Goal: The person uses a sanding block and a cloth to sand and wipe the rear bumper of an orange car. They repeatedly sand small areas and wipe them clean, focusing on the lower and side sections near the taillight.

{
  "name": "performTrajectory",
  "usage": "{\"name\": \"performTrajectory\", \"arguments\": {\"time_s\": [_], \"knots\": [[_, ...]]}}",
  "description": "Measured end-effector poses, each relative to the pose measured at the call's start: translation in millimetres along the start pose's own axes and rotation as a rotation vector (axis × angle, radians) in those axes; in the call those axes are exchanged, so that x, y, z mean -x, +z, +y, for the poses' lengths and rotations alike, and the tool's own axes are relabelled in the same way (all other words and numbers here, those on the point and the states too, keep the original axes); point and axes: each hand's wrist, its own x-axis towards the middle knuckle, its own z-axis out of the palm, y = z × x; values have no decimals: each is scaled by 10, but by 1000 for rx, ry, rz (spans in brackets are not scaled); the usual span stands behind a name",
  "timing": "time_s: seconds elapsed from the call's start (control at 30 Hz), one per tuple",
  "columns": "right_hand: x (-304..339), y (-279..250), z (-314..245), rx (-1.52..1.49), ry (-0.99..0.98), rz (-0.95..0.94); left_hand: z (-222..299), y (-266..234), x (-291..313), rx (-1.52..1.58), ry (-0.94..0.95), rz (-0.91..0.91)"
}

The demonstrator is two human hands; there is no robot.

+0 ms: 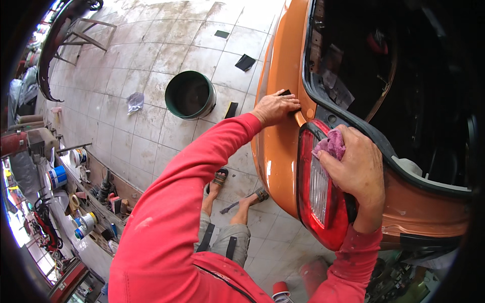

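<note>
My left hand lies on the orange car body, beside the upper end of the tail light. Its fingers are closed over a flat black piece that looks like sandpaper, mostly hidden under them. My right hand grips a bunched pink cloth against the red and clear tail light, its fingers partly hidden behind the cloth. Right of the light runs the black rubber seal of the open trunk.
A dark green bucket stands on the tiled floor, with a black and yellow block beside it. Black sheets and a crumpled bag lie farther off. Paint cans and tools line the left. A bumper rests at far left.
</note>
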Motion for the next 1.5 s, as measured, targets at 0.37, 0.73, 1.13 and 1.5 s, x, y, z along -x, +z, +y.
{"name": "performTrajectory", "arguments": {"time_s": [0.37, 0.73, 1.13, 1.5], "knots": [[22, 45, 48, 13, -22, 5, -154, 106, -2, -259, -27, 34], [5, 23, 56, 12, -41, 24, -288, 54, 210, -367, -152, 13], [83, 50, 92, -22, -28, 51, 520, 252, 715, -156, -153, -37], [18, -47, 58, -175, 3, 165, 1405, -1540, 217, 849, -59, 456]]}}
